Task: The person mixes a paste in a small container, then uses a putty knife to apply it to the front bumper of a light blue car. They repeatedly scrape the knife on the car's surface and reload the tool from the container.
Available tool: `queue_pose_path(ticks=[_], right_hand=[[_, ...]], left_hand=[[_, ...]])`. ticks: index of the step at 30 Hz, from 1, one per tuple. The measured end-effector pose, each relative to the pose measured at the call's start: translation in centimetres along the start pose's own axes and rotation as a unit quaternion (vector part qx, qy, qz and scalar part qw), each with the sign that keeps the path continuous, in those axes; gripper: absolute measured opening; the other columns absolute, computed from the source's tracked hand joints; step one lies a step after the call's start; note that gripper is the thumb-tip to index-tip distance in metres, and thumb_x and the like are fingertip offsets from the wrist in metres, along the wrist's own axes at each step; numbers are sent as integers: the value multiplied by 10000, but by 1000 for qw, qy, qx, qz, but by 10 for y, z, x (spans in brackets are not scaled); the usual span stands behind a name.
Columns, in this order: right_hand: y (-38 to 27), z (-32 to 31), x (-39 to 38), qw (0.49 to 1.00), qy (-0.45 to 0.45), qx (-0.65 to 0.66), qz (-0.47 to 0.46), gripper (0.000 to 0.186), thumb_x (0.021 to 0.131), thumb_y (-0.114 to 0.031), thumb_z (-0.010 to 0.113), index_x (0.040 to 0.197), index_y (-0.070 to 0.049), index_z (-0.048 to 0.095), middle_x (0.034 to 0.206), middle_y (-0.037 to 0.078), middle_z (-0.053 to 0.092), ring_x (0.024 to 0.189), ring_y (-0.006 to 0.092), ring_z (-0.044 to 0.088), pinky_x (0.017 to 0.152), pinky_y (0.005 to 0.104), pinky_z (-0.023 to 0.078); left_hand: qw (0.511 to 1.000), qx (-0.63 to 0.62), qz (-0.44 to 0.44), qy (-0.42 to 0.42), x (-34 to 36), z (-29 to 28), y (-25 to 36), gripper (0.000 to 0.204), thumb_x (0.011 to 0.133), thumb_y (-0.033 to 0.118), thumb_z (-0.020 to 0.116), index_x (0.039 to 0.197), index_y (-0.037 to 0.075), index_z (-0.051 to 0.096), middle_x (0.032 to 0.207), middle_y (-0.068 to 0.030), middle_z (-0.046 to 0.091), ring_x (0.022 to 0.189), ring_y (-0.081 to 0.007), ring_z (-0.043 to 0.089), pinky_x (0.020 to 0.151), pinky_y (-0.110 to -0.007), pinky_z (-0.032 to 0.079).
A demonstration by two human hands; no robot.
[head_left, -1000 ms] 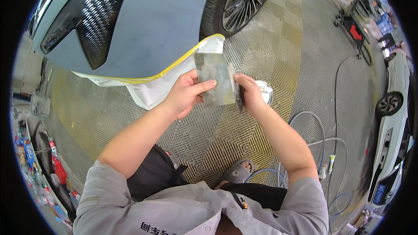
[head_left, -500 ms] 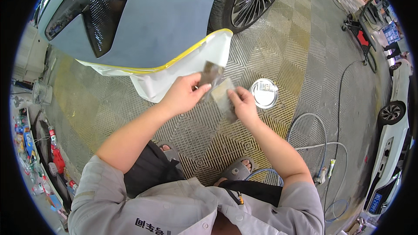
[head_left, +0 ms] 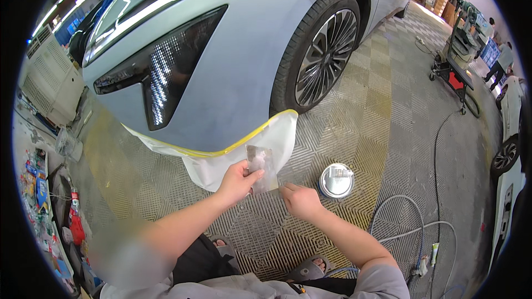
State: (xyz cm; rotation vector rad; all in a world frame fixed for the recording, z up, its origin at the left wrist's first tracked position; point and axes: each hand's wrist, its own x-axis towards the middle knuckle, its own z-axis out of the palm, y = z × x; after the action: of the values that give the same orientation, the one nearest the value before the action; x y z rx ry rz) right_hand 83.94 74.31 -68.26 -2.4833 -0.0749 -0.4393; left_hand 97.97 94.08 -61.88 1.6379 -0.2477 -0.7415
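Note:
My left hand (head_left: pixel 237 182) grips a flat, thin, grey rectangular scraper (head_left: pixel 260 160), held upright with smears on its face. My right hand (head_left: pixel 302 200) is closed close beside its lower corner, pinching a second flat scraper seen almost edge-on, mostly hidden by the fingers. Just beyond both hands is the corner of a grey-blue car bumper (head_left: pixel 213 116), its lower edge lined with yellow tape (head_left: pixel 244 139) and white masking sheet (head_left: pixel 208 170). To the right of my right hand a round silver tin (head_left: pixel 336 187) stands on the floor, with a small item on its top.
The car's front wheel (head_left: pixel 327 55) stands behind the bumper corner. Hoses (head_left: pixel 407 198) curl over the ribbed floor tiles at right. A wheeled cart (head_left: pixel 454 75) and a white car (head_left: pixel 507 188) are farther right, near a person (head_left: pixel 503 61). Bottles and litter (head_left: pixel 41 199) line the left.
The view has tilted up, showing more of the car. The scrapers, earlier blurred and both face-on, are now steadier; the right one has turned nearly edge-on.

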Motion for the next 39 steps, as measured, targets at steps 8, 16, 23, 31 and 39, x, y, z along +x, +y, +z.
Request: queue_pose_path(ticks=[8,16,23,31,39], right_hand=[[7,-6,0,993,-97,-61,-33,194,880,-80,653,1069,-83,696,972,106,720,866,339,718,710,444,593],[42,-3,2,742,-224,548,313,301,1053,-168,598,1293,-10,687,1112,50,730,1023,167,661,915,302,504],[28,7,1,692,-92,650,299,343,1084,-207,577,1337,7,666,1237,104,728,1167,217,649,1042,373,492],[37,-4,14,865,-27,426,265,337,1063,-293,629,1195,10,693,1046,118,735,936,215,691,830,383,560],[-8,-11,15,976,64,166,127,346,928,-392,761,1020,-64,703,852,152,718,771,352,713,698,426,563]], left_hand=[[997,-4,72,-21,-3,-6,-7,168,1041,87,699,1183,8,661,1000,-60,764,836,-132,723,715,-297,590],[977,-143,-104,-118,-7,0,-2,234,1070,167,657,1287,80,658,1228,-19,724,1124,-155,691,984,-403,563],[967,-178,-105,-152,-10,4,2,302,1085,165,621,1377,88,611,1305,-30,702,1204,-188,682,1048,-442,560],[949,-238,-160,-130,-11,2,-12,342,1131,426,504,1136,122,663,904,-12,666,758,-141,629,655,-315,526],[862,-231,-375,-251,-18,11,-29,412,1119,405,359,801,168,472,535,45,350,442,-95,306,413,-262,220]])
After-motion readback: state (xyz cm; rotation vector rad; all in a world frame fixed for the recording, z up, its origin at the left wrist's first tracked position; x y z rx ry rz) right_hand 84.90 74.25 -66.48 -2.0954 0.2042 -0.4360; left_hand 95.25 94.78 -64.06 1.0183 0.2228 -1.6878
